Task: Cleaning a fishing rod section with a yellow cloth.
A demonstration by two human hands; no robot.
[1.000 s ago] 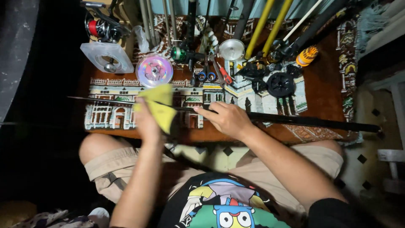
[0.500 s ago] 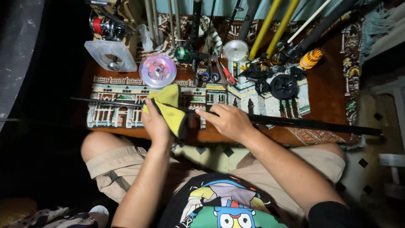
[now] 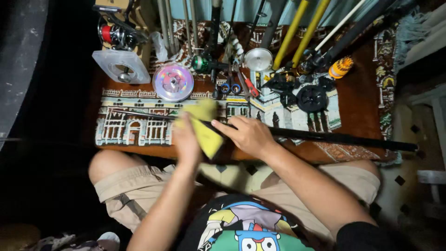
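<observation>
I keep my right hand (image 3: 248, 135) clamped on the black rod (image 3: 325, 137) lying across the tabletop (image 3: 357, 97), while my left hand (image 3: 186, 142), gripping the yellow cloth (image 3: 204, 128), should wipe along it evenly.

Desk far edge: iridescent line spool (image 3: 173, 82), silver spool (image 3: 258, 59), black reel (image 3: 312, 98), blue-handled scissors (image 3: 231, 86). Far-left corner: clear square plate (image 3: 121, 66), red reel (image 3: 116, 35).

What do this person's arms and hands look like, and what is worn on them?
Both arms are bare from wrist to above the elbow. The left hand is motion-blurred; the right hand is sharp, with no glove, ring or watch visible. A black sleeve shows at the right upper arm.
</observation>
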